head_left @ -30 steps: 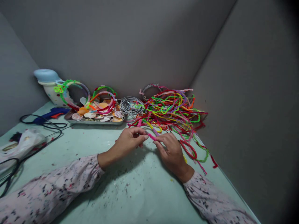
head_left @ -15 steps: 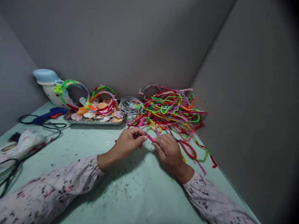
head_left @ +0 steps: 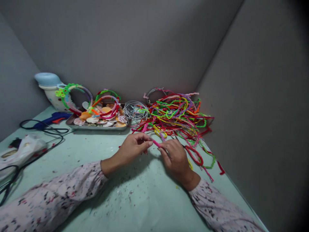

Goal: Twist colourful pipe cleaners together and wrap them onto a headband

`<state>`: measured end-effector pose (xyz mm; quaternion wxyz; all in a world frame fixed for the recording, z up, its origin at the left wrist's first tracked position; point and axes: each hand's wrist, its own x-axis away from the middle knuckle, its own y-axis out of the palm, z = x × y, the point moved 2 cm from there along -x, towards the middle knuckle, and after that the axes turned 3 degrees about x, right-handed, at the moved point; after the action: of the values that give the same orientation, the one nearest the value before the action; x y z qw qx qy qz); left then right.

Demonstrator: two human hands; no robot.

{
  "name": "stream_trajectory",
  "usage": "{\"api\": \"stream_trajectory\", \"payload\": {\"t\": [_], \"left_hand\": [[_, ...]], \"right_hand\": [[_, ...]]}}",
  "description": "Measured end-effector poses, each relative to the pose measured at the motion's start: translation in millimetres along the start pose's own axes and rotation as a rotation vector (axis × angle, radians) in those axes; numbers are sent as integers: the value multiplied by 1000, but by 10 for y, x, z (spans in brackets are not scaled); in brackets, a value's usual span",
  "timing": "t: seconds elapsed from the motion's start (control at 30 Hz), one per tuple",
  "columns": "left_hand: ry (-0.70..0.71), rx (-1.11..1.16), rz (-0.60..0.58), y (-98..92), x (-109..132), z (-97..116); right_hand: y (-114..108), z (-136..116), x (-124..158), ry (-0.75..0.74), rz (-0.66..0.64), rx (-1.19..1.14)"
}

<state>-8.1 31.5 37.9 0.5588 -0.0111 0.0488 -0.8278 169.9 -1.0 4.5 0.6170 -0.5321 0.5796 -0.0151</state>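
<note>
A short pink fuzzy stem (head_left: 156, 143) spans the gap between my two hands above the table. My left hand (head_left: 136, 145) pinches its left end between thumb and fingertips. At its right end, my right hand (head_left: 173, 155) grips it with thumb and forefinger. A purple stem piece (head_left: 162, 137) shows just behind the pink one. Beyond my right hand is a tangled heap of coloured fuzzy stems (head_left: 178, 109). Scissors with red handles (head_left: 194, 155) lie right of that hand, their blades partly hidden.
A metal tray (head_left: 101, 128) of shells with decorated hoops stands at the back left, beside a coil of grey wire (head_left: 135, 110). Farther left are a blue-lidded bottle (head_left: 51, 91), a blue tool (head_left: 51, 119), black cable (head_left: 54, 145) and a white bag (head_left: 30, 145). Walls enclose the table.
</note>
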Motion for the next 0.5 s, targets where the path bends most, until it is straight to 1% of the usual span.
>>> {"api": "stream_trajectory", "payload": {"t": [0.5], "left_hand": [[10, -30, -5, -6, 18, 1]], "right_hand": [[-25, -38, -40, -18, -85, -35]]}}
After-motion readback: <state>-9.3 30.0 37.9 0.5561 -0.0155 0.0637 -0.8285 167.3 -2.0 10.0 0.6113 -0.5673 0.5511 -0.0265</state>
